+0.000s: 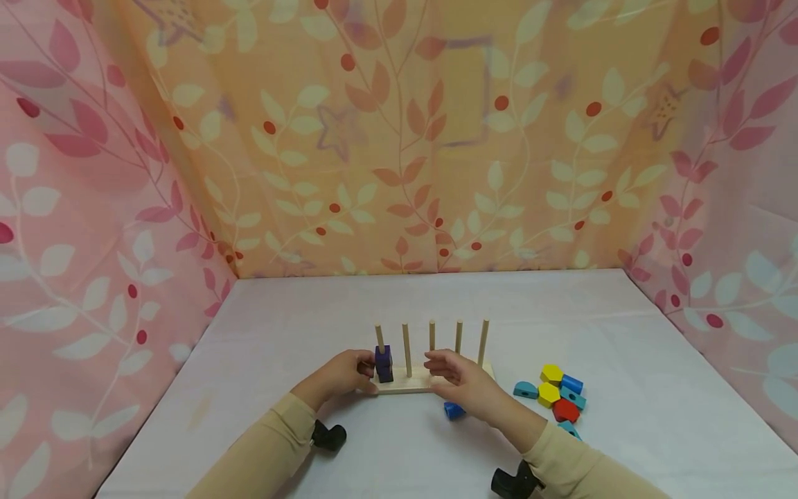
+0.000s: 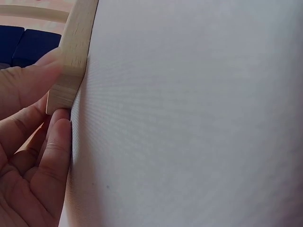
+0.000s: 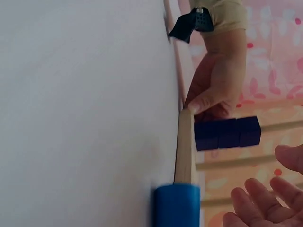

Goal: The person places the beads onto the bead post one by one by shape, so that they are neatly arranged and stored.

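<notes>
A wooden peg board (image 1: pixel 405 388) with several upright pegs stands on the table. Three dark purple-blue square blocks (image 3: pixel 227 133) are stacked on its leftmost peg. My left hand (image 1: pixel 339 378) grips the board's left end, the thumb (image 2: pixel 33 85) against the wood and the fingers at the end face. My right hand (image 1: pixel 470 388) hovers in front of the pegs toward the right, fingers loosely bent and apart, holding nothing. Below it, a blue cylinder (image 1: pixel 454 411) lies on the table in front of the board, partly hidden by the hand in the head view.
Right of the board lies a loose group: yellow hexagons (image 1: pixel 548 395), a red block (image 1: pixel 566 410), teal half-round blocks (image 1: pixel 526 390) and another blue cylinder (image 1: pixel 572 384). A white cloth (image 1: pixel 299 312) covers the table. Patterned curtains (image 1: pixel 399 138) hang around it.
</notes>
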